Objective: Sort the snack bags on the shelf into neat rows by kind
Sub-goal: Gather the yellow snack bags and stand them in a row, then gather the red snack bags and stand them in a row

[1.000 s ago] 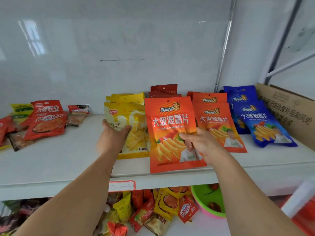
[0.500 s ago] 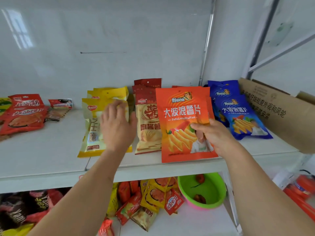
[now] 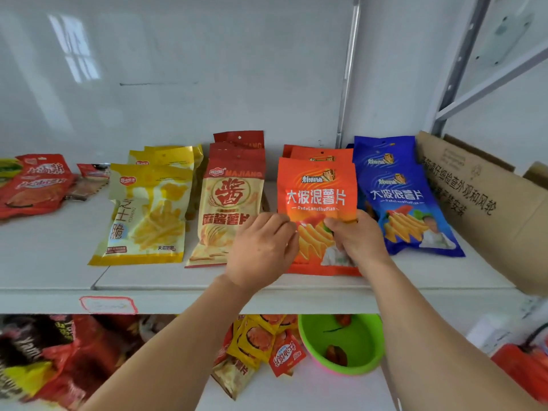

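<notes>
1. Four stacks are lined up on the white shelf (image 3: pixel 59 262): yellow bags (image 3: pixel 148 215), red-topped bags (image 3: pixel 228 209), orange bags (image 3: pixel 317 191) and blue bags (image 3: pixel 406 203), with a cardboard box (image 3: pixel 486 209) at the right.
2. The front orange bag is pinched at its right side by the right hand (image 3: pixel 355 238); its left edge is met by the left hand (image 3: pixel 261 250), whose curled fingers seemingly grip it.
3. A green bowl (image 3: pixel 355 345) is seen on the shelf below.
</notes>
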Demonstrator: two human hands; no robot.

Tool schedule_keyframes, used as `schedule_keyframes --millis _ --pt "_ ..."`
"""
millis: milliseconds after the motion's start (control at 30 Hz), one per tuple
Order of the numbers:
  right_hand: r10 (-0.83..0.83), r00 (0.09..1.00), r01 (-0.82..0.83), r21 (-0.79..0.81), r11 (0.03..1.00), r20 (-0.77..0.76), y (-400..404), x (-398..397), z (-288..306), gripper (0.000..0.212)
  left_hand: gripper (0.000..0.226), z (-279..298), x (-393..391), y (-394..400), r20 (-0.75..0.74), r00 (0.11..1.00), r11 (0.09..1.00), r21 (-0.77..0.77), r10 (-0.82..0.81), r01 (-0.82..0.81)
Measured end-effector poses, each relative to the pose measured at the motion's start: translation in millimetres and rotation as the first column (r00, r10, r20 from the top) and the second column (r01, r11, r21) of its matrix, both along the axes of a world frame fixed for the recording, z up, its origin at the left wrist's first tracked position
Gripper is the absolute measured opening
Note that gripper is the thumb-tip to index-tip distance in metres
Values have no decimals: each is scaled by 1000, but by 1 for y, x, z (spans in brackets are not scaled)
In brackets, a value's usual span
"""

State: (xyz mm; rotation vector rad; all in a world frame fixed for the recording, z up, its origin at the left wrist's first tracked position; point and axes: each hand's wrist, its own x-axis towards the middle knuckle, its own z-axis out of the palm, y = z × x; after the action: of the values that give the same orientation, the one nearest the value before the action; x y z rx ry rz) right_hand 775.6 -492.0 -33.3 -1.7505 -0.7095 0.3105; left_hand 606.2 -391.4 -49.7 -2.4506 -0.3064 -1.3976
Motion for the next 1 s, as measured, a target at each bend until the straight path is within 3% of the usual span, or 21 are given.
schedule_keyframes --millis 100,200,500,633,800,900,1000 --pt "-62 992 64 -18 998 110 8 6 -10 17 17 -7 2 -1 -49 999 1000 -11 -5 4" --pt "-92 979 101 -42 994 181 16 13 -17 32 19 -12 7 -1 -67 998 1000 -16 6 -7" --pt "-101 964 124 -80 989 246 33 24 -15 37 23 -14 10 6 -126 990 995 -76 57 -67" --pt "-185 933 210 -49 976 307 33 22 -17 52 19 -13 1 2 -128 988 991 -96 83 -96" --pt "-255 829 331 -70 941 497 31 10 -19 70 21 -10 -28 -3 -157 976 977 -126 152 -172" --pt "-282 730 389 -39 920 622 28 -9 -18 61 25 -8 -54 -2 -190 964 968 -137 183 -211" --pt "-182 564 287 15 958 805 34 -41 -12 39 28 -6 -89 6 -223 948 959 -119 227 -258"
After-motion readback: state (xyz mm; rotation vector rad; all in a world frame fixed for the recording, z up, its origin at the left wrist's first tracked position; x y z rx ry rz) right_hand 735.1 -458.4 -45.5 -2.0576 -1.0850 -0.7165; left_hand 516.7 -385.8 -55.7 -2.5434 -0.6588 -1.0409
